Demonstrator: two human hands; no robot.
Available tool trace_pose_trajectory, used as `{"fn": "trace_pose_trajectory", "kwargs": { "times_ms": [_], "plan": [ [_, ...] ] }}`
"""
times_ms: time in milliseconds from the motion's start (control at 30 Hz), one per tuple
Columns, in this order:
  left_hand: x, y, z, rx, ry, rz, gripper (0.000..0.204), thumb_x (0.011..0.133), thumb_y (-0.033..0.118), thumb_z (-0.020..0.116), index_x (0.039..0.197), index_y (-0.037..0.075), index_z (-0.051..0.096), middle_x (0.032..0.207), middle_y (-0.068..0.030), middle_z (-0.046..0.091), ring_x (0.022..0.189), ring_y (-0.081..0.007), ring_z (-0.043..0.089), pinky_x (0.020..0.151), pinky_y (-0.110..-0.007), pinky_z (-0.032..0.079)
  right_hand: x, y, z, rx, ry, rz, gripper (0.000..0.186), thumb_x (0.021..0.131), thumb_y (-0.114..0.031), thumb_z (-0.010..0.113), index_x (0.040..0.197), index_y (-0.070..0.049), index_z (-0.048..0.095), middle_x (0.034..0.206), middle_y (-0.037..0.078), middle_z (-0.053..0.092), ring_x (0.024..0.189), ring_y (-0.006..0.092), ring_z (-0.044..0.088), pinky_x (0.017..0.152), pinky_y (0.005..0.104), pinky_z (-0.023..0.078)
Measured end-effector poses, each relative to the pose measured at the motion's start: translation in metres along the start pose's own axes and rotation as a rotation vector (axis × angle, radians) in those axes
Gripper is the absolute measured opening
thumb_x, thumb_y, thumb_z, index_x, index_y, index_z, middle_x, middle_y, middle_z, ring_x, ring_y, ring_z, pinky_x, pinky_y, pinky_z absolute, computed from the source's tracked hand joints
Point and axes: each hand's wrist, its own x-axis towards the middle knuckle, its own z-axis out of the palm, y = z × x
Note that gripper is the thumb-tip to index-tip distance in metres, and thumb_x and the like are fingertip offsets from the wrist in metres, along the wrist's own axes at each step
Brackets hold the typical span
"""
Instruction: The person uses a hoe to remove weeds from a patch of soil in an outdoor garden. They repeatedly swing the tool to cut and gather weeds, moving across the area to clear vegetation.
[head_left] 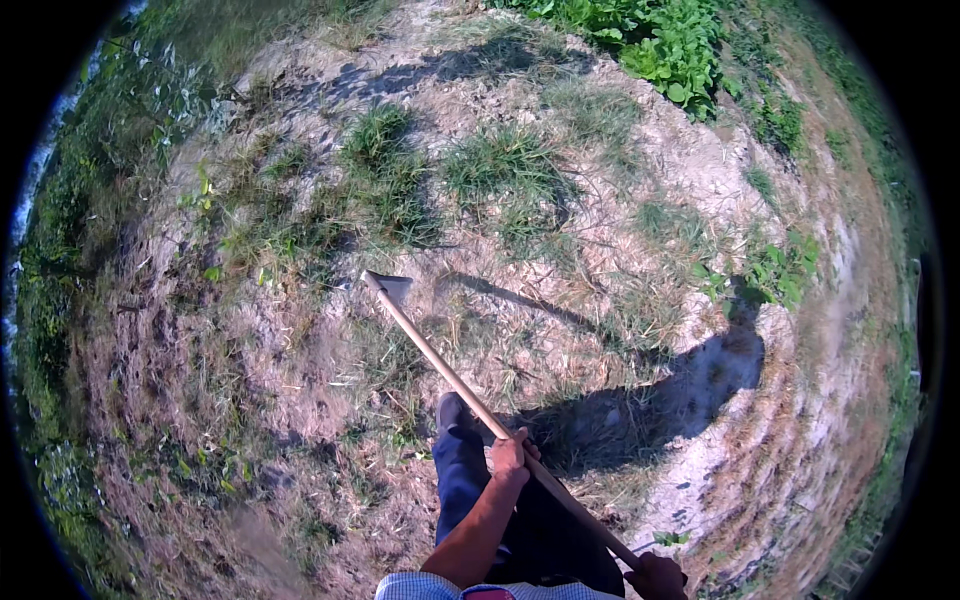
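Plain hoe shaft, both hands gripping

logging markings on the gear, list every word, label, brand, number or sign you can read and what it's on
None: no readable text shows on the long pale wooden hoe handle, grey metal hoe blade, dark blue trousers or light checked shirt.
The small pinkish-red patch at the lower edge is cut off; I cannot tell whether it bears any.
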Motion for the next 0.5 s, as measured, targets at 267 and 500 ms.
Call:
{"fn": "trace_pose_trajectory", "kwargs": {
  "times_ms": [267,500],
  "plan": [
    [-0.001,-0.068,0.016,0.053,-0.059,-0.176,0.019,0.081,0.013,0.063,0.073,0.002,0.050,0.057,-0.0096,0.051,0.044,-0.0213,0.052,0.039,-0.035,0.046,-0.057,-0.021,-0.060,0.108,-0.130,0.174,0.027,0.078,-0.027,0.062,0.090,-0.004,0.055,0.081,0.019,0.062,0.081,0.0367,0.060,0.068,0.0475,0.048],
    [-0.021,-0.090,0.047,-0.042,-0.127,-0.329,0.018,0.081,0.007,0.064,0.074,-0.001,0.049,0.059,-0.0123,0.052,0.046,-0.0261,0.054,0.044,-0.040,0.049,-0.072,0.020,-0.084,-0.075,-0.030,0.223,0.035,0.073,-0.038,0.064,0.086,-0.006,0.057,0.074,0.016,0.063,0.074,0.0357,0.063,0.065,0.0467,0.049]
  ]
}}
